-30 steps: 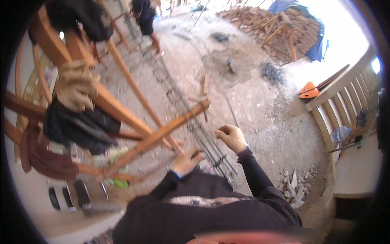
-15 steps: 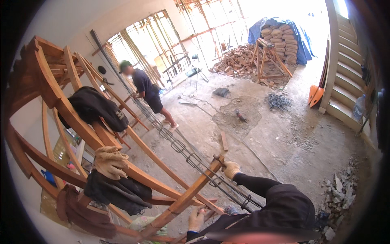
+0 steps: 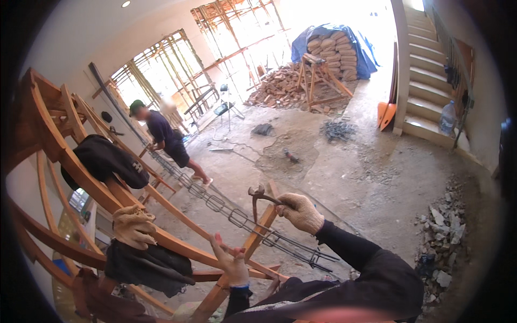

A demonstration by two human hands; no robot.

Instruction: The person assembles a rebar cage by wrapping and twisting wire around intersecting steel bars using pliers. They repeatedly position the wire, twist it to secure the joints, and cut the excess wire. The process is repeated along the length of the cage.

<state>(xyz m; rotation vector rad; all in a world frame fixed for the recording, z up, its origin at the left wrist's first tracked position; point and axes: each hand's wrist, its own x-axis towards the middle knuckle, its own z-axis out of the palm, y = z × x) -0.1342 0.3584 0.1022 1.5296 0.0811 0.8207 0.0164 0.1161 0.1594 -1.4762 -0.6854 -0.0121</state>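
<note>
My right hand [image 3: 301, 214], in a pale work glove, is closed round one handle of a pair of pincers [image 3: 259, 192]. The jaws point left and the other handle hangs free above the long steel rebar cage [image 3: 239, 217]. That cage runs from the far left toward me and crosses a wooden beam [image 3: 263, 226]. To the left, my left hand [image 3: 232, 264] is raised with its fingers spread, bare fingertips showing from the glove. It appears to hold nothing and is near a long wooden strip and the beam.
A co-worker [image 3: 164, 134] stands bent at the cage's far end. Curved wooden framing [image 3: 91, 183] fills the left, with dark cloths and a spare glove [image 3: 133, 227] on it. Rubble [image 3: 444, 231] lies at right. Farther back are bricks [image 3: 274, 86], a wooden trestle [image 3: 318, 81] and stairs [image 3: 428, 81].
My right hand has lifted the pincers from beside the beam's end. My left hand has risen from low by the beam and spread its fingers. The view has shifted right.
</note>
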